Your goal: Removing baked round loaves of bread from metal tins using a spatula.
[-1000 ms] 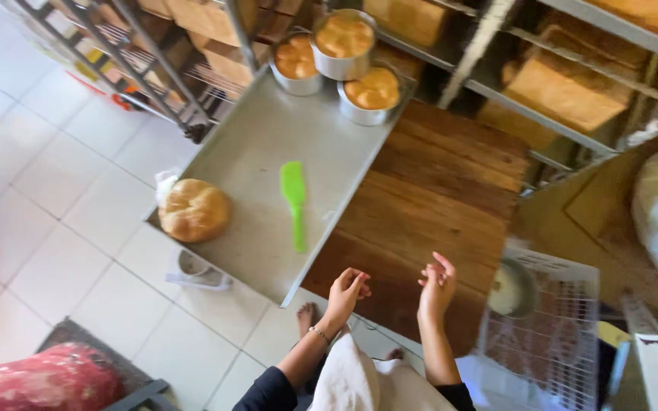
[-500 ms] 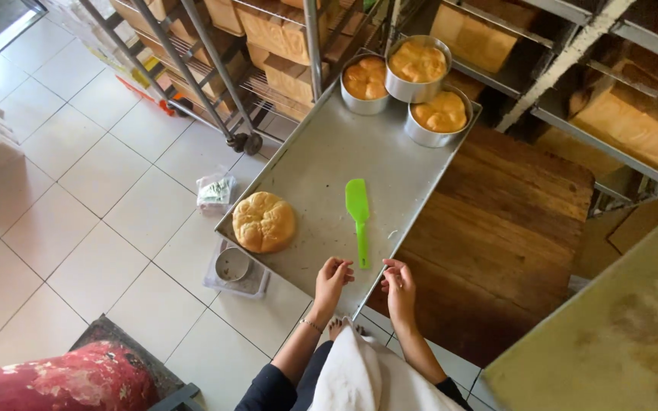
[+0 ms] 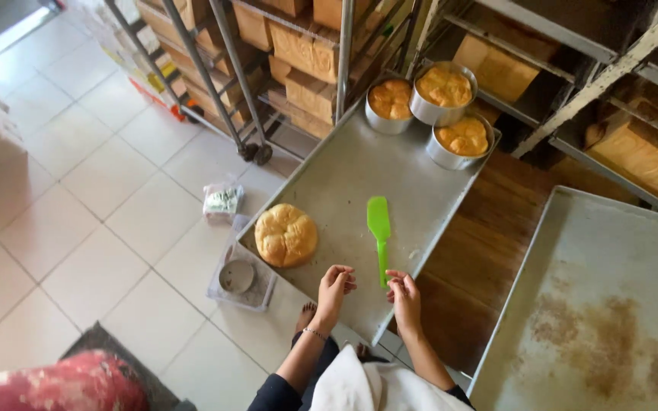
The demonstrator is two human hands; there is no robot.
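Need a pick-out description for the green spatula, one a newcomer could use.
Find the long metal tray lying on the wooden table. The green spatula lies flat near its close end, by the right hand. It is the only green, flat tool; its neighbours are a round loaf and three bread tins.

Both forearms reach forward from the near edge of the view, bare below dark sleeves pushed up past the elbow. The left hand [image 3: 334, 283] is raised with its wrist bent, fingers [image 3: 343, 272] curled loosely inward and holding nothing; a thin bracelet circles the left wrist. The right hand [image 3: 405, 295] sits just to its right, close but apart, its fingers bent and drawn together at the tips, palm turned left.
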